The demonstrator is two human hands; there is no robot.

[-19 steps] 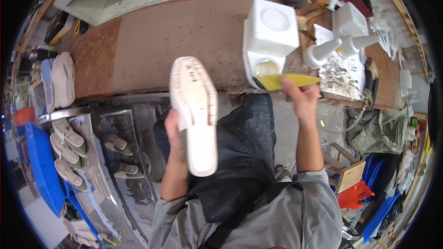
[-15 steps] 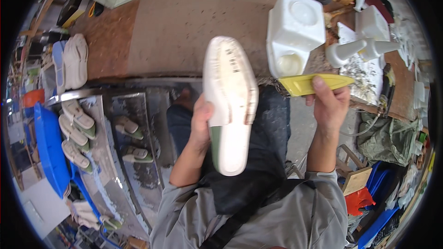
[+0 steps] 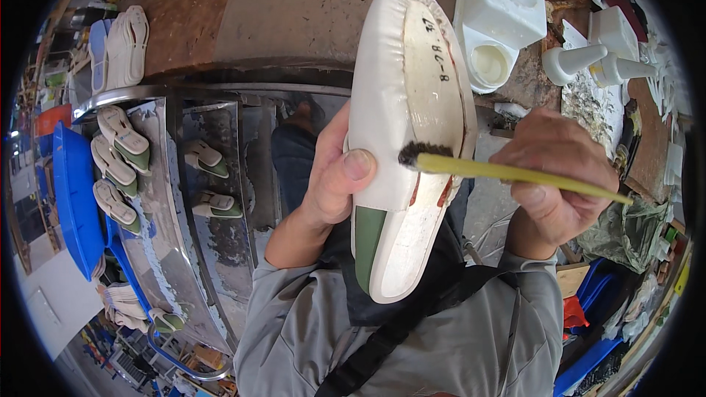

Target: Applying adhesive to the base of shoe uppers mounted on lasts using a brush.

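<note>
My left hand (image 3: 329, 176) grips a white shoe upper (image 3: 376, 103) from its left side, thumb on top. The upper is stretched over a green shoe last (image 3: 369, 242), underside facing me and toe pointing away. Handwritten marks run along its pale insole (image 3: 435, 106), which has a wet shine. Closed around a yellow-handled brush (image 3: 478, 167), my right hand (image 3: 562, 176) is on the right side of the shoe. The brush's dark bristles lie at the upper's folded edge near the middle of the underside.
A white plastic container with a round opening (image 3: 491, 66) stands on the brown workbench (image 3: 287, 15). White nozzle bottles (image 3: 573, 62) are to its right. At left, several lasted shoes (image 3: 118, 154) sit on a metal rack (image 3: 173, 198) beside a blue tray (image 3: 73, 198).
The shoe has come up closer and tilted, its toe moving away and right. My right hand has brought the brush leftward from beside the container to the shoe's underside.
</note>
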